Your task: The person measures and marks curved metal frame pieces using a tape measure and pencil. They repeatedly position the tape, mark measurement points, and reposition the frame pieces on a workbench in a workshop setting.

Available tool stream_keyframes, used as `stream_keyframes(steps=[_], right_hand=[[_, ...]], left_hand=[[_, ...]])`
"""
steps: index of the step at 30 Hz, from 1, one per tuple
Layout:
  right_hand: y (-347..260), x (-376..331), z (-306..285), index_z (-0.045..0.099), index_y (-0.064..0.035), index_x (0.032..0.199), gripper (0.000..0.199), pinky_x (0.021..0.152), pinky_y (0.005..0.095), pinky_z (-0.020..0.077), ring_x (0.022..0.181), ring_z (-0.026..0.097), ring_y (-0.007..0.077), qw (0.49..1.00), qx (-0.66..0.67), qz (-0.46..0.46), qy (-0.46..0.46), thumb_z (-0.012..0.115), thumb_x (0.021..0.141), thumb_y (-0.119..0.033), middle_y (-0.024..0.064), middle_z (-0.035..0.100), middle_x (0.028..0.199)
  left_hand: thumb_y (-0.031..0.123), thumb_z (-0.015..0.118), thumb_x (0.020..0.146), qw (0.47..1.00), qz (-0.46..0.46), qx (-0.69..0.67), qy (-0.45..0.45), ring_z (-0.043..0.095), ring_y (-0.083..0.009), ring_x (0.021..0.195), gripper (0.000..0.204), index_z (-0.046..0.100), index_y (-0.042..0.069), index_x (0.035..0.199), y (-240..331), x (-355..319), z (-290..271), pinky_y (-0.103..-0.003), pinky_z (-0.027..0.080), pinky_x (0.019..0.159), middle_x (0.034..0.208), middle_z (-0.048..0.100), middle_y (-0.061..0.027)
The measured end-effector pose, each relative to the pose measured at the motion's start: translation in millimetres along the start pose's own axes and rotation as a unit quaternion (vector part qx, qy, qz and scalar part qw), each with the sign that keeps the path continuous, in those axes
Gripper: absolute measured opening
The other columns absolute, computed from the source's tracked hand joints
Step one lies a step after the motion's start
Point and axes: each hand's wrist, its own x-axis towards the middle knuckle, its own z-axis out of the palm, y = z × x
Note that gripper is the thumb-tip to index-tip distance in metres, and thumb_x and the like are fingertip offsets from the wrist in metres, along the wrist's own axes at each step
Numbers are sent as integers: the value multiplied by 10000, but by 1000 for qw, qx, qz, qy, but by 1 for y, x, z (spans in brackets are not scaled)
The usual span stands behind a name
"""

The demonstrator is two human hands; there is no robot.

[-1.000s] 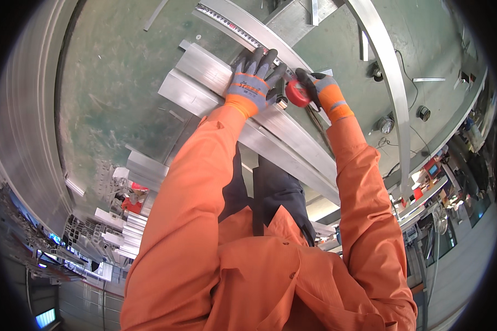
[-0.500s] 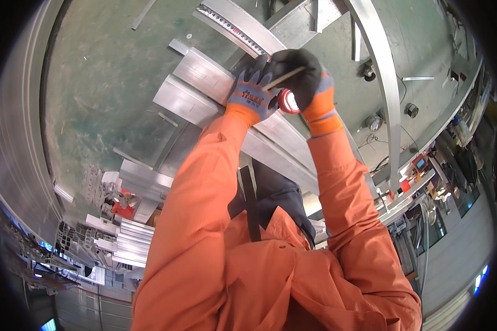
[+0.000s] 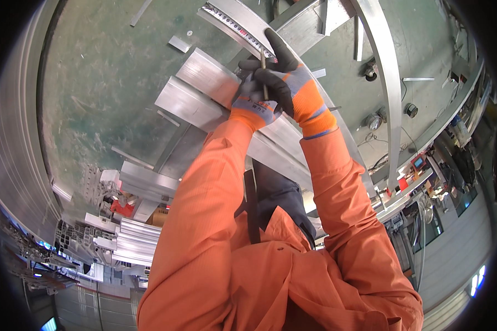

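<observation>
My right hand (image 3: 292, 74), in a grey and orange glove with dark fingers, grips a thin pencil-like stick (image 3: 264, 74). One finger stretches away from the others toward the aluminium. Just left of and partly beneath it, my left hand (image 3: 254, 107) is closed in a matching glove, its fingers largely covered. An extended tape measure blade (image 3: 232, 26) lies along a long silver aluminium profile (image 3: 251, 22) and runs back under both hands; its case is hidden. Below my left hand are two broad aluminium profiles (image 3: 190, 102), side by side.
A curved-looking metal bar (image 3: 389, 83) crosses the right side. Small round fittings (image 3: 373, 121) and loose cable lie beyond it on the green surface. Metal offcuts (image 3: 179, 44) are scattered at left. Stacked profiles (image 3: 132, 240) and a red item (image 3: 121, 207) sit lower left.
My right hand has turned and moved left over my left hand, and the stick now stands nearly upright near the blade. The red tape measure case has gone out of sight.
</observation>
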Motion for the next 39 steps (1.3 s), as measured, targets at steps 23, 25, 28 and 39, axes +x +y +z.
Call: stream_keyframes(steps=[23, 25, 28, 39], right_hand=[[53, 65, 1, 688, 2, 1013, 185, 761, 279, 557, 844, 687, 150, 958, 0, -227, 174, 733, 902, -139, 76, 706, 904], [58, 72, -3, 695, 3, 997, 196, 735, 284, 558, 798, 688, 143, 952, -46, -235, 189, 754, 883, -145, 76, 721, 877], [58, 72, -1, 690, 8, 999, 155, 744, 274, 561, 803, 693, 125, 939, -135, -234, 214, 753, 894, -87, 67, 734, 874], [57, 68, 7, 695, 15, 986, 114, 743, 266, 556, 809, 693, 112, 932, -155, -224, 240, 736, 917, -65, 72, 748, 867]], left_hand=[[468, 656, 873, 992, 16, -11, 128, 502, -298, 1358, 480, 758, 114, 1180, -4, 2, 21, -542, 373, 1136, 1449, 567, -138], [464, 655, 872, 1000, -3, -29, -1, 496, -292, 1376, 530, 714, 119, 1270, -2, 4, 10, -530, 377, 1137, 1467, 563, -132], [436, 552, 935, 978, 38, 84, 187, 620, -279, 1211, 455, 663, 172, 1289, -5, -5, 22, -468, 452, 973, 1347, 651, -87], [400, 640, 850, 999, -10, -2, 40, 660, -306, 1181, 524, 655, 161, 1316, -10, 9, 42, -479, 471, 1002, 1352, 656, -124]])
